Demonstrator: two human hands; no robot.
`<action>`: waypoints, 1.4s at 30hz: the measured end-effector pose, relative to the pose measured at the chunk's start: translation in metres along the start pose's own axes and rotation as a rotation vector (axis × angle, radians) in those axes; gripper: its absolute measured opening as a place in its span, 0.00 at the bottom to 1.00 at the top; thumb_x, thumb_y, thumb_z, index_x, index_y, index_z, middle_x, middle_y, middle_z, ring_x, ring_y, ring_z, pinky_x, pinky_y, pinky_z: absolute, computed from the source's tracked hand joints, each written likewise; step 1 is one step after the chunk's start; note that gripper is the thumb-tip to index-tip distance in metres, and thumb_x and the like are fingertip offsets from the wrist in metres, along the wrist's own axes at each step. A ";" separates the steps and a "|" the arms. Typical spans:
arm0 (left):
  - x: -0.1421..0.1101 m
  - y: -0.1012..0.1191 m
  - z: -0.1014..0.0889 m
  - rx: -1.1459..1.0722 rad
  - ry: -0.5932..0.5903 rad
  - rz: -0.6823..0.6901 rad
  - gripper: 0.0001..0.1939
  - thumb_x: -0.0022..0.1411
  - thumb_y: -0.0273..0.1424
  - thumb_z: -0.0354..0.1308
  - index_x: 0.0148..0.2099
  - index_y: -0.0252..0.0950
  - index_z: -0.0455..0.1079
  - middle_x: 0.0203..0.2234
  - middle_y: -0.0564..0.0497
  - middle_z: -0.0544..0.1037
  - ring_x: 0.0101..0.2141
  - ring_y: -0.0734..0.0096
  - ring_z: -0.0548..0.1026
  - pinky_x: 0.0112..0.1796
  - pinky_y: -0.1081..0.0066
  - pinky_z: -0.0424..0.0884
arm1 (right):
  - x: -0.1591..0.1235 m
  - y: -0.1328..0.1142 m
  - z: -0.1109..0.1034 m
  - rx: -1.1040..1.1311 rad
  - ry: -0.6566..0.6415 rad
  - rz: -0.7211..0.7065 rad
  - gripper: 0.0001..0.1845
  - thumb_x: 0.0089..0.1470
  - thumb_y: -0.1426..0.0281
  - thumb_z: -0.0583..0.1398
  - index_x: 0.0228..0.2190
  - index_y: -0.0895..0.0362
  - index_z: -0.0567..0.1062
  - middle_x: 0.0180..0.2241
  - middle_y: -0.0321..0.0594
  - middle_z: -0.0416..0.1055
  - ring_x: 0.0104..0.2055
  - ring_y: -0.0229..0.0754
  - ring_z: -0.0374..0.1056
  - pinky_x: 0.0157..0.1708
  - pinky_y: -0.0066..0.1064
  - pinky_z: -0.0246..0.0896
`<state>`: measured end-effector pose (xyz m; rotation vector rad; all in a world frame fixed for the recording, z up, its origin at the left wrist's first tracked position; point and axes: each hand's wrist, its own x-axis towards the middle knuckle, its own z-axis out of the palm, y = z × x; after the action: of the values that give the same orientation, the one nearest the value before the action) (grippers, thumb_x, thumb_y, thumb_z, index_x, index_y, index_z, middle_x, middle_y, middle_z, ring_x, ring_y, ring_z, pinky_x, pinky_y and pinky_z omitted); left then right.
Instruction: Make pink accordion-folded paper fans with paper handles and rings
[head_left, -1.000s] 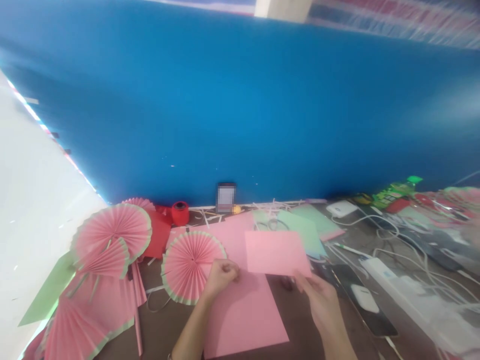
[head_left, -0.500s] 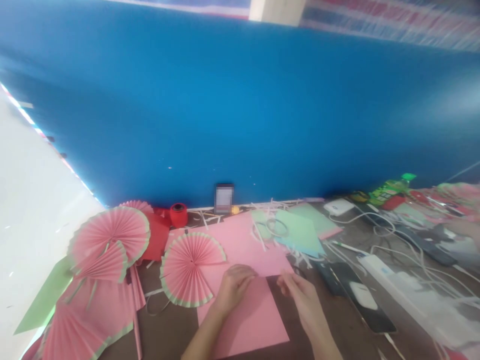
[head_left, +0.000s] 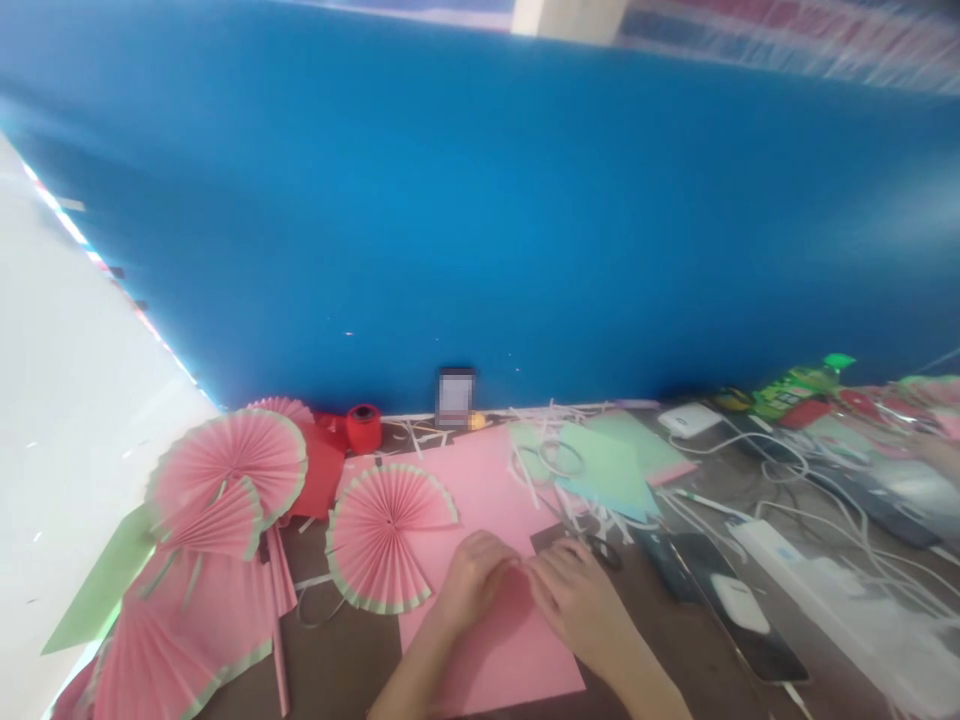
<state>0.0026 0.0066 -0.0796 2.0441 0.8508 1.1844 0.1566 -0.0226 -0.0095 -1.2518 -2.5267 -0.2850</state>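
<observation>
My left hand [head_left: 480,582] and my right hand [head_left: 574,592] meet fingertip to fingertip above a pink paper sheet [head_left: 502,665]. Both are closed in a pinch. Whatever lies between the fingers is too small and blurred to make out. Left of my hands, a pleated pink paper fan [head_left: 388,540] with pale green edging lies spread almost to a full circle. Beyond my fingertips lies another pink sheet [head_left: 472,480]. A dark loop-shaped object [head_left: 604,552] rests just past my right hand.
More pleated pink fans [head_left: 232,470] pile up at the left beside a red roll [head_left: 364,430]. Pale green sheets [head_left: 607,460] and white paper strips lie at the back. On the right are a phone [head_left: 742,610], a white power strip [head_left: 832,600] and cables. A blue wall rises behind.
My right hand has moved left, and its fingertips now meet those of my left hand. The view has shifted slightly. The fans and sheets lie as before.
</observation>
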 end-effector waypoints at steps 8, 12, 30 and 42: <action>0.001 -0.003 -0.004 -0.024 -0.043 -0.006 0.15 0.65 0.32 0.44 0.34 0.34 0.71 0.28 0.47 0.76 0.32 0.68 0.70 0.37 0.68 0.64 | -0.013 0.014 -0.016 0.120 -0.181 0.209 0.13 0.52 0.77 0.49 0.21 0.55 0.68 0.20 0.36 0.67 0.26 0.39 0.62 0.34 0.32 0.54; 0.001 -0.005 -0.002 -0.013 -0.075 0.002 0.15 0.65 0.32 0.45 0.36 0.35 0.72 0.29 0.47 0.76 0.32 0.68 0.70 0.37 0.67 0.64 | -0.029 0.028 -0.022 0.228 -0.302 0.337 0.12 0.53 0.72 0.51 0.24 0.53 0.72 0.24 0.36 0.72 0.28 0.40 0.66 0.30 0.30 0.58; 0.002 0.003 -0.012 -0.002 -0.050 -0.133 0.11 0.64 0.31 0.47 0.38 0.36 0.71 0.33 0.48 0.77 0.35 0.68 0.72 0.40 0.68 0.64 | -0.028 0.025 -0.002 0.208 -0.060 0.236 0.15 0.57 0.72 0.49 0.29 0.52 0.75 0.27 0.37 0.74 0.31 0.41 0.68 0.35 0.34 0.62; 0.005 0.006 -0.016 -0.078 -0.159 -0.159 0.12 0.60 0.27 0.48 0.30 0.34 0.72 0.26 0.49 0.77 0.29 0.71 0.72 0.34 0.73 0.65 | -0.044 0.055 -0.023 0.344 -0.021 0.391 0.15 0.56 0.65 0.52 0.29 0.50 0.78 0.32 0.39 0.76 0.36 0.45 0.70 0.38 0.38 0.65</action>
<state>-0.0089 0.0100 -0.0659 1.9395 0.8588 0.9406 0.2305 -0.0292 -0.0011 -1.5582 -2.1577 0.2416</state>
